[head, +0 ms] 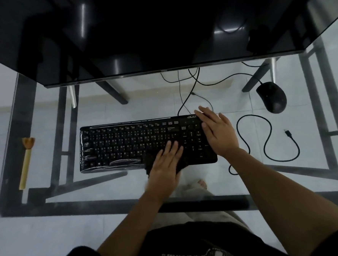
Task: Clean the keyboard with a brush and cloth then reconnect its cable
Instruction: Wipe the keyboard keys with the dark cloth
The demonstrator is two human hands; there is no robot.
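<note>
A black keyboard [125, 144] lies on the glass desk [45, 119], its left part under clear plastic film. My left hand [164, 165] presses flat, fingers straight, on a dark cloth [183, 163] over the keyboard's lower right keys. My right hand [215, 131] rests flat on the number pad end and steadies it. The keyboard's loose cable [267, 133] curls on the glass to the right, its plug [287, 133] lying free. A wooden-handled brush [26, 162] lies at the desk's far left.
A dark monitor [158, 29] looms over the back of the desk. A black mouse [272, 96] sits at the back right with its cable running behind. The black metal frame and the tiled floor show through the glass.
</note>
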